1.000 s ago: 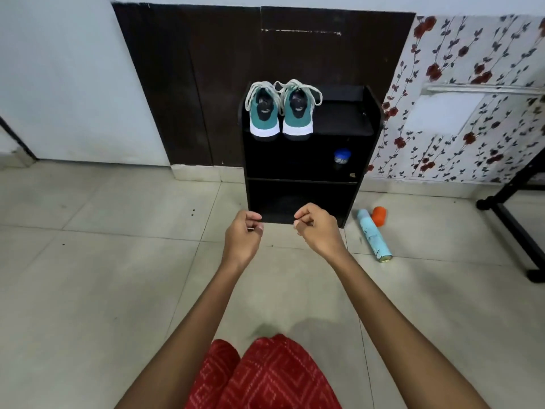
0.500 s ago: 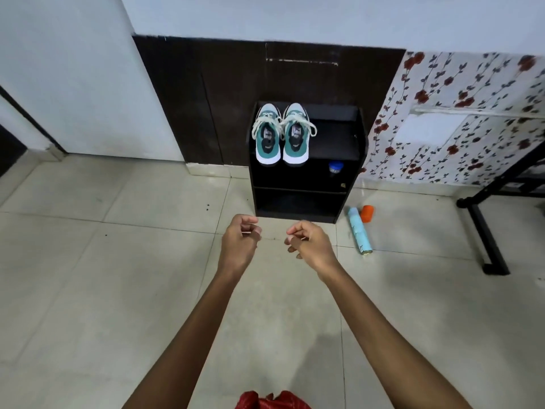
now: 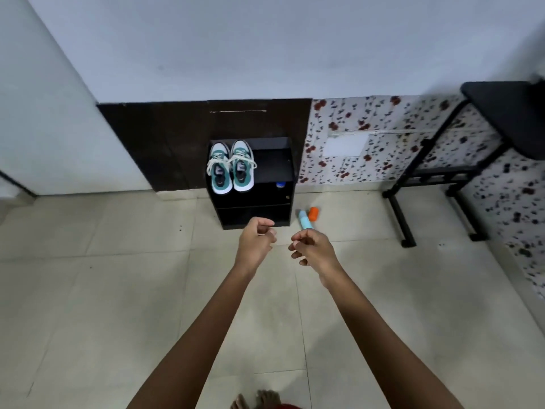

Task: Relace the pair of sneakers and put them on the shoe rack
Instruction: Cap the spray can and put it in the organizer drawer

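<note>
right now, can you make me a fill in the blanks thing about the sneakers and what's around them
The sneakers sit side by side on the ___ shelf of the shoe rack.
The left hand and right hand are held out over the tiled ___.
The blue can lies on its side next to an ___ cap.
Missing words: top, floor, orange.

the view has risen and pulled back from the shoe rack (image 3: pixel 274 172), which now looks smaller. the left hand (image 3: pixel 255 242) and right hand (image 3: pixel 312 249) have drawn back from the rack and loosened (fingers half curled, holding nothing). bare toes (image 3: pixel 256 398) now show well back from the rack.
</note>
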